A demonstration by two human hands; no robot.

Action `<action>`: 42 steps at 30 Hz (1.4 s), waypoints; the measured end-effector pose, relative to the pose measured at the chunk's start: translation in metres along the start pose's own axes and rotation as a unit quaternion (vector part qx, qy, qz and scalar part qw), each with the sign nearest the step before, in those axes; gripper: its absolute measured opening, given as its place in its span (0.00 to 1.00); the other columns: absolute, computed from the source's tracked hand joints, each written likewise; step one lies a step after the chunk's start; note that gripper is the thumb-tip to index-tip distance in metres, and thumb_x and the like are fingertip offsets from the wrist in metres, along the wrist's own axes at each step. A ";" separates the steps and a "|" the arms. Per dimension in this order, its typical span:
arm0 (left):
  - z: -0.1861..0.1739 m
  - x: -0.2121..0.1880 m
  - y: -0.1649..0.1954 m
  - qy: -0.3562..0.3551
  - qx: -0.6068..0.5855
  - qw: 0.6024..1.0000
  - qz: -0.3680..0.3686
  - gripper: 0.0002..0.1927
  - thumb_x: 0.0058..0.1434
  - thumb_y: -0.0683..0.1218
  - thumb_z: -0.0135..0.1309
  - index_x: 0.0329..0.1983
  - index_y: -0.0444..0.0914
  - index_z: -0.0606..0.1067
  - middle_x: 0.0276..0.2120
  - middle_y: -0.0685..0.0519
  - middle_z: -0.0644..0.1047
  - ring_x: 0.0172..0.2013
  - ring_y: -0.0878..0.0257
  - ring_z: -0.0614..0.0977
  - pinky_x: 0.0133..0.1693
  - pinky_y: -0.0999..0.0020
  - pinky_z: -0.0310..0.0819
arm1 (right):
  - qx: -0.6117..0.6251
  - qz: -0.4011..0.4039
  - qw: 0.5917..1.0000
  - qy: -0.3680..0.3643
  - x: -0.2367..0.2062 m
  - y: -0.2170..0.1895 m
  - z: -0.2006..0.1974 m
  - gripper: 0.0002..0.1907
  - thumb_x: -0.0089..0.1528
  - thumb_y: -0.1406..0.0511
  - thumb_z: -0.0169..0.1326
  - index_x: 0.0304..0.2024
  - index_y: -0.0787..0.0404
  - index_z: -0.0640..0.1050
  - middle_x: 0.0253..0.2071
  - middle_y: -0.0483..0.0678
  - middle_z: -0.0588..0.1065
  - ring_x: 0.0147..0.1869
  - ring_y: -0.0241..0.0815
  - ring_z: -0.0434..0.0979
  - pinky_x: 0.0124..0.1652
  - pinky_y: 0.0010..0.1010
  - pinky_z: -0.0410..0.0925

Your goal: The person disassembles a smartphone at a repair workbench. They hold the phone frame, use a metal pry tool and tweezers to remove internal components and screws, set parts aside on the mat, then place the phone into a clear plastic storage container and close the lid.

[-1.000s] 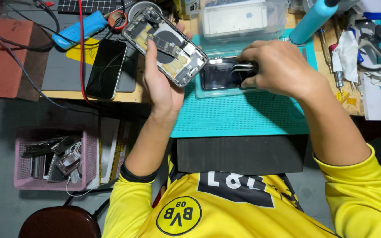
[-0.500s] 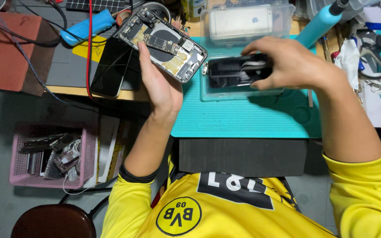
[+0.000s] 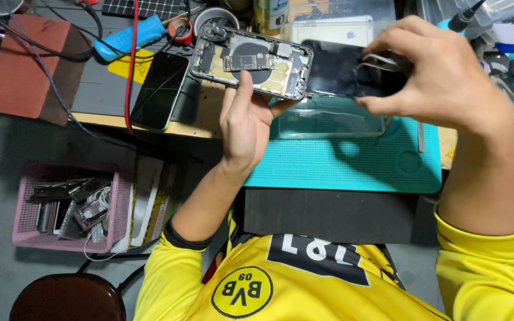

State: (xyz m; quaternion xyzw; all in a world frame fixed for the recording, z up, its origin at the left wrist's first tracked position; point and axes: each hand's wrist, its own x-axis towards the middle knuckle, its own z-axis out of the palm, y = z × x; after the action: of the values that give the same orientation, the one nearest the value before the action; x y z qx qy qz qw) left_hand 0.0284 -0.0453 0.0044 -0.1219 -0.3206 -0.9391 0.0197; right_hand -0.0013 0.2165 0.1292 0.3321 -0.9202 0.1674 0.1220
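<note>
The person's left hand (image 3: pixel 246 122) holds an opened phone body (image 3: pixel 251 59) up over the edge of the workbench (image 3: pixel 209 116). The fingers are closed around its lower edge and the thumb lies flat against its long side. The phone body faces up, so its small parts, a dark round coil and little metal plates can be seen inside. Just to the right of it, touching its end, is the dark phone screen (image 3: pixel 343 71), turned open like a page of a book. The right hand (image 3: pixel 441 77) is above the screen's right end, with the thumb and fingers pinched tight on thin metal tweezers (image 3: pixel 382 59). The tweezer tips lie over the dark screen; it is too hard to see if they grip anything. Under both hands sits a clear plastic tray (image 3: pixel 328 122) on a teal work mat (image 3: pixel 352 163). Left of the opened phone, another black phone (image 3: pixel 160 89) lies flat on the bench, near a blue tool (image 3: pixel 129 38) and a red wire (image 3: pixel 131 65). A brown block (image 3: pixel 22 62) rests at the far left. Down on the floor stands a pink basket (image 3: pixel 69 205) full of metal parts. The person wears a yellow shirt (image 3: pixel 304 279).
</note>
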 end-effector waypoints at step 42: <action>0.027 -0.012 -0.024 -0.135 -0.003 0.981 -0.139 0.20 0.69 0.39 0.45 0.64 0.29 0.68 0.56 0.43 0.76 0.58 0.55 0.79 0.61 0.54 0.79 | 0.113 -0.048 0.991 0.045 0.014 -0.024 0.037 0.28 0.55 0.59 0.72 0.58 0.57 0.83 0.51 0.51 0.75 0.47 0.44 0.79 0.44 0.31 0.71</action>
State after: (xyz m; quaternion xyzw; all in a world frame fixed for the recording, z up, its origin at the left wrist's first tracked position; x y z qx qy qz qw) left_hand 0.0428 -0.0102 0.0074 -0.2021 -0.3312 -0.9086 -0.1548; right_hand -0.0002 0.1765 0.1059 0.3797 -0.8719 0.2789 0.1334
